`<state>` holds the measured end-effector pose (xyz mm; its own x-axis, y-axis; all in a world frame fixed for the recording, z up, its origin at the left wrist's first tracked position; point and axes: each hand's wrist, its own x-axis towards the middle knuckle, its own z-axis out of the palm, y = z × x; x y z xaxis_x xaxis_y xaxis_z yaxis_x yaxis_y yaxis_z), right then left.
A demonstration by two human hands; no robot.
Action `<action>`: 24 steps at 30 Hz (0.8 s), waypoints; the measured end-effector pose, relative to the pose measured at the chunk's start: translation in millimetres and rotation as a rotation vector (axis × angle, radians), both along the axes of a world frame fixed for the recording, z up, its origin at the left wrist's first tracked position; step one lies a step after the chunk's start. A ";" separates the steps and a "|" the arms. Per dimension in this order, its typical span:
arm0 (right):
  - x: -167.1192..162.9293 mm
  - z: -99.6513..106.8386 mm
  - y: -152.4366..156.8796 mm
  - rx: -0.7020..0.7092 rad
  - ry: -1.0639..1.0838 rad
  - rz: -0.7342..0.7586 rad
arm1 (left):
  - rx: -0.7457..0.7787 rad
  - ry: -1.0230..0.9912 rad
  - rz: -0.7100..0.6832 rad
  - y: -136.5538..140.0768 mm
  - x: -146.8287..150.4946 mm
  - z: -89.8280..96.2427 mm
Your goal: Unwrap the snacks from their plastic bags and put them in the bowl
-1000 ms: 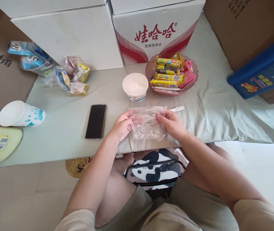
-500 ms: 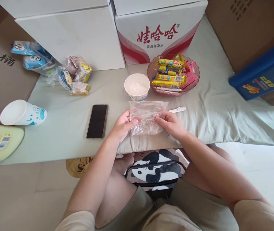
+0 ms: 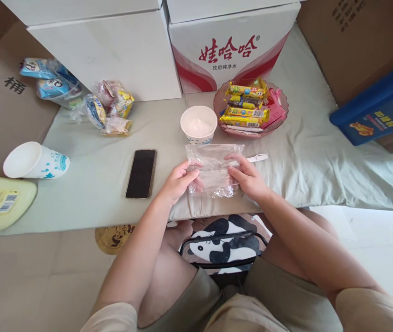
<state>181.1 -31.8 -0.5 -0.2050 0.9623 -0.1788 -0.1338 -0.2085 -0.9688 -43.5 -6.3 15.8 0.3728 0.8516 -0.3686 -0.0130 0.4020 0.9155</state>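
A clear, crinkled plastic bag (image 3: 213, 177) is stretched between my two hands, close to the table's front edge. My left hand (image 3: 178, 180) pinches its left side between thumb and fingers. On the right side, my right hand (image 3: 248, 177) has its thumb on the bag and its fingers at or behind the film, the index finger a little raised. Just beyond the bag stands a paper cup (image 3: 199, 123) with something white inside. A white plastic utensil (image 3: 257, 158) lies partly behind the bag and my right hand; its covered end is hard to make out.
A pink glass bowl (image 3: 219, 99) of wrapped snacks stands behind right. A phone (image 3: 141, 174) lies to the left, with another paper cup (image 3: 33, 160) tipped over and a yellow-green jug (image 3: 6, 207) beyond. Snack packets (image 3: 109, 108) and white boxes (image 3: 106, 55) line the back.
My right hand's fingers have loosened and lifted slightly on the bag, and more of the white utensil shows. The left hand keeps its pinch. The view has shifted slightly.
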 end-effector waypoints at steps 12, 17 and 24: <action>5.6 -1.5 6.8 0.132 -0.039 -0.106 | -0.081 -0.161 0.074 3.7 -1.3 10.1; 7.9 0.3 6.9 0.197 -0.180 -0.057 | 0.027 -0.059 0.073 5.5 -6.5 6.5; 0.7 -2.7 8.9 0.039 0.030 -0.067 | 0.224 0.012 0.246 7.0 -6.6 -1.9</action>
